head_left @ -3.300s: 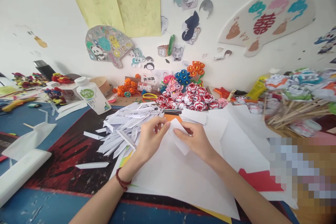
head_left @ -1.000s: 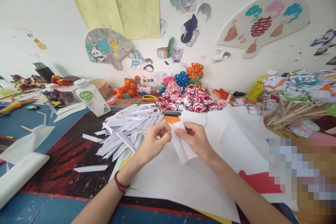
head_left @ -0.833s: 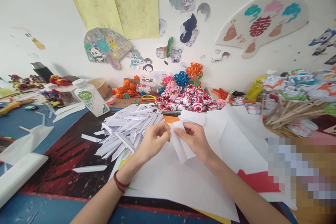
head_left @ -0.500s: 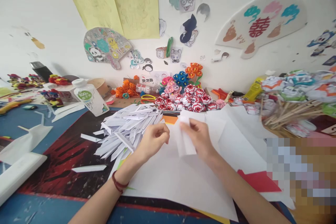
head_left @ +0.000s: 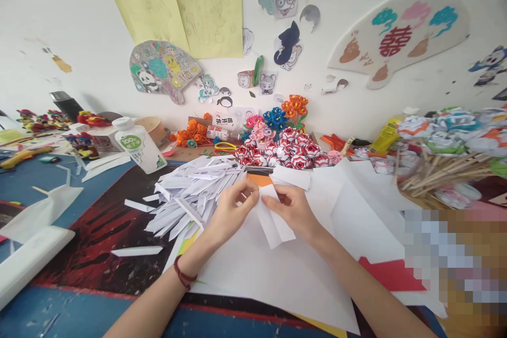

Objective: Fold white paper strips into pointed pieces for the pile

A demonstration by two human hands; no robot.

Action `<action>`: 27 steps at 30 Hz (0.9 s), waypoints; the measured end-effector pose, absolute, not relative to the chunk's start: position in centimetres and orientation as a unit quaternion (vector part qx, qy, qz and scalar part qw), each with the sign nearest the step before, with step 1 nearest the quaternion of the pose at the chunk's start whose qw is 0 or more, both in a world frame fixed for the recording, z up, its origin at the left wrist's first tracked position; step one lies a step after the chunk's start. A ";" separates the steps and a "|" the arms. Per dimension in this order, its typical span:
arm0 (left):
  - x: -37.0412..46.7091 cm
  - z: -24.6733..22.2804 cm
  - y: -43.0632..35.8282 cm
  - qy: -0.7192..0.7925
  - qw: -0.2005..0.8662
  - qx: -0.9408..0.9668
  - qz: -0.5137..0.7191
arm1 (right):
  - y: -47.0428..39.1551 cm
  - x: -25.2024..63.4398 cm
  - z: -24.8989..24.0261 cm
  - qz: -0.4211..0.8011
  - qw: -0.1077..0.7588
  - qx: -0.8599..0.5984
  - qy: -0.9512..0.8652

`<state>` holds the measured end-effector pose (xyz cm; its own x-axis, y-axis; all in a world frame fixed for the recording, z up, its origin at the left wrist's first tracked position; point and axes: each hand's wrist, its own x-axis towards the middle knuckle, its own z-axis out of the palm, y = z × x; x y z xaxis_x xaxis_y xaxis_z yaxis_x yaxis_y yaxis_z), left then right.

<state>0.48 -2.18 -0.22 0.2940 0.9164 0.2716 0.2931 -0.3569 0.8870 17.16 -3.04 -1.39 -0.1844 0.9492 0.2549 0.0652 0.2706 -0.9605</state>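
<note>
Between my two hands is a creased white paper slip, held by its upper end above a large white sheet. My left hand pinches the slip's left top corner between thumb and finger. On the other side my right hand grips the top right, fingers curled behind the paper. Just left of my left hand lies a heap of folded white paper strips. Beyond my right hand rests a small stack of white paper slips on the sheet.
Red-and-white paper flowers stand in a row at the back. A white bottle leans at the back left. Wooden sticks with paper flowers fill the right side. A white bar-shaped object lies front left.
My left hand has moved up and right to take hold of the paper slip, empty before. My right hand has shifted slightly left and down with the slip, which now shows its crease.
</note>
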 end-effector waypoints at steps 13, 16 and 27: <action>0.7 -0.7 -2.1 0.439 0.394 0.686 0.426 | -3.0 16.8 -2.3 0.449 0.430 -0.411 -0.667; 0.7 -0.8 -2.0 0.450 0.389 0.684 0.423 | -3.0 16.9 -2.0 0.461 0.422 -0.405 -0.667; -0.4 0.4 -1.8 0.413 0.368 0.742 0.380 | -2.3 18.3 -1.1 0.451 0.403 -0.427 -0.672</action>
